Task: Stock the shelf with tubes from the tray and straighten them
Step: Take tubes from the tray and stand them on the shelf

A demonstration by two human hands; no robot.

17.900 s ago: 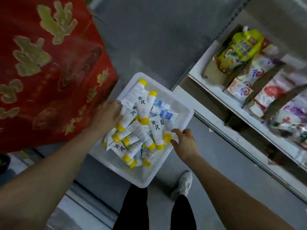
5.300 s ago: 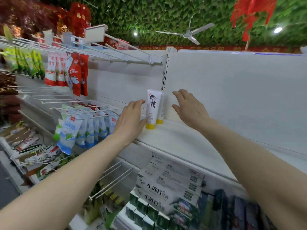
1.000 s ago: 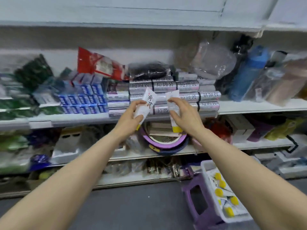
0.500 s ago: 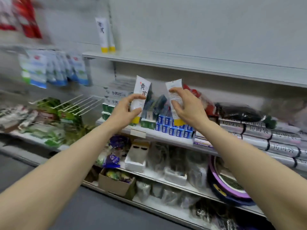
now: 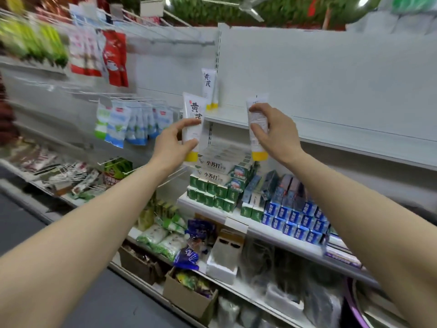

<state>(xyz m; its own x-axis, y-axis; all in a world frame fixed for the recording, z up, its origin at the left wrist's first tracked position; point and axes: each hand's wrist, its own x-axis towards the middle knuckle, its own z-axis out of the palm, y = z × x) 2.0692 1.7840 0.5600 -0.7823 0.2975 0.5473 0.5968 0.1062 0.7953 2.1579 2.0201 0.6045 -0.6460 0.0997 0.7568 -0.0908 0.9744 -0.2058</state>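
My left hand (image 5: 173, 144) grips a white tube with a yellow cap (image 5: 192, 138), cap down, its printed front toward me. My right hand (image 5: 274, 133) grips a second white tube (image 5: 256, 119), also cap down, its back label toward me. Both tubes are held upright just below and in front of the white upper shelf (image 5: 307, 136). Two tubes (image 5: 209, 87) stand cap down at the shelf's left end against the back panel. The tray is out of view.
Stacked green and white boxes (image 5: 220, 183) and blue boxes (image 5: 293, 218) fill the shelf below. Hanging packets (image 5: 132, 124) on wire hooks are to the left. Lower shelves hold bags and a cardboard box (image 5: 189, 297). Grey floor lies at the bottom left.
My view has swung up and to the left toward the upper shelf. Both hands have risen with their tubes and now sit close below the shelf's left end.
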